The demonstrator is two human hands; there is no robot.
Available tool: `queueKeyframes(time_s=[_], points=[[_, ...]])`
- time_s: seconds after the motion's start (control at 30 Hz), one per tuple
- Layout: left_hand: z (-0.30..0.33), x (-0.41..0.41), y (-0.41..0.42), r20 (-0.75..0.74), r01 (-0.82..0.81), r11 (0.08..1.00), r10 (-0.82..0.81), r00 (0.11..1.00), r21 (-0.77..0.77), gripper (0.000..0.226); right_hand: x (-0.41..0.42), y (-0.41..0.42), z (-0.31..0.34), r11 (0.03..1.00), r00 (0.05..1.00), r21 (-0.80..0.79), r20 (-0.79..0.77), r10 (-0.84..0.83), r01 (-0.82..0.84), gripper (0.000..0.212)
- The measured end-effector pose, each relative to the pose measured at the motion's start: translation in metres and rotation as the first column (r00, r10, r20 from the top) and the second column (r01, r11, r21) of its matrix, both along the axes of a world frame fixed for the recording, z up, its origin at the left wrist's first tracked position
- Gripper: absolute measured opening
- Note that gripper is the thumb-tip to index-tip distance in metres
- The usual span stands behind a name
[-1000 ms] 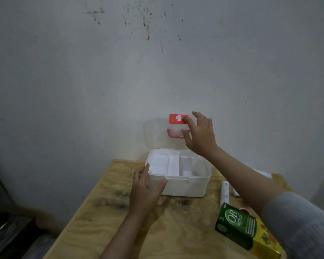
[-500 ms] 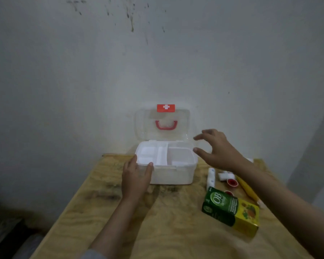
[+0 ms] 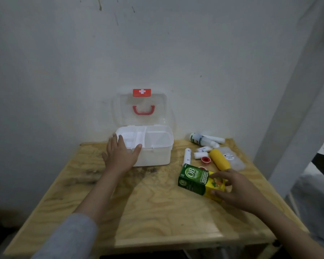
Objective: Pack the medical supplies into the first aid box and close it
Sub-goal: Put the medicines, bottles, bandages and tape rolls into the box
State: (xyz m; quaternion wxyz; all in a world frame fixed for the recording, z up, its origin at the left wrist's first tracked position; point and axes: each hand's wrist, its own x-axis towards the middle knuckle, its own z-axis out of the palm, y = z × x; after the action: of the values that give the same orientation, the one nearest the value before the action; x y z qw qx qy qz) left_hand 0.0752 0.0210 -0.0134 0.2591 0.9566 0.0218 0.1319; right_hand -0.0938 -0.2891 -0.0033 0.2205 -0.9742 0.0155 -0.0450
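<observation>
While our left hand [image 3: 120, 157] rests open on the empty box [image 3: 153, 144], right hand [image 3: 234, 189] grips the carton [image 3: 196, 181]; nothing packed yet.

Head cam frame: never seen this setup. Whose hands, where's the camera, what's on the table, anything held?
There is no machine here: a person works with two bare hands, and the single picture comes from a wide-angle camera worn on their head, looking forward and down.

The left hand rests against the front left corner of the first aid box, steadying it. The box's clear lid stands open against the wall, and its white tray looks empty.

The right hand has its fingers on the green and yellow carton, which lies on the wooden table; a closed grip is not clear yet.

Behind the carton lie the other supplies: a yellow roll, a white tube, a red cap, a clear pouch and some small white items.
</observation>
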Motion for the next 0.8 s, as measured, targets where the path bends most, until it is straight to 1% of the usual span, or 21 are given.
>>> queueKeyframes(time_s=[0.13,0.2,0.23,0.3,0.4,0.47,0.6,0.7,0.8], points=[[0.0,-0.002,0.002,-0.023,0.012,1.0,-0.013,1.0,-0.011,0.092,-0.003,-0.003,0.001,0.979,0.998,0.201,0.07,0.0,-0.014,0.044],[0.001,-0.003,0.001,-0.031,0.015,1.0,-0.015,0.999,-0.004,0.091,-0.002,0.001,0.012,0.949,0.988,0.311,0.155,-0.005,-0.044,0.045],[0.002,-0.003,0.001,-0.036,0.014,1.0,-0.014,0.999,-0.002,0.09,0.0,0.004,0.018,0.936,0.978,0.348,0.208,-0.012,-0.063,0.043],[0.003,-0.004,0.0,-0.044,0.015,1.0,-0.014,0.999,0.01,0.089,0.009,0.012,0.033,0.926,0.953,0.365,0.301,-0.019,-0.097,0.038],[0.006,-0.005,0.0,-0.068,0.025,0.999,-0.023,0.997,0.04,0.084,0.03,0.026,0.058,0.948,0.916,0.294,0.402,-0.008,-0.121,0.036],[0.01,-0.005,0.001,-0.092,0.031,0.998,-0.025,0.995,0.062,0.078,0.05,0.036,0.073,0.973,0.91,0.202,0.415,0.02,-0.114,0.036],[0.016,-0.007,0.002,-0.13,0.045,0.993,-0.031,0.991,0.108,0.072,0.098,0.056,0.09,0.999,0.934,-0.011,0.355,0.048,-0.047,0.041],[0.017,-0.007,0.002,-0.133,0.037,0.992,-0.021,0.991,0.12,0.073,0.127,0.072,0.095,0.987,0.95,-0.16,0.304,0.062,-0.014,0.039],[0.015,-0.007,0.003,-0.12,0.038,0.991,-0.023,0.993,0.125,0.073,0.149,0.087,0.096,0.971,0.964,-0.238,0.25,0.088,-0.027,0.037]])
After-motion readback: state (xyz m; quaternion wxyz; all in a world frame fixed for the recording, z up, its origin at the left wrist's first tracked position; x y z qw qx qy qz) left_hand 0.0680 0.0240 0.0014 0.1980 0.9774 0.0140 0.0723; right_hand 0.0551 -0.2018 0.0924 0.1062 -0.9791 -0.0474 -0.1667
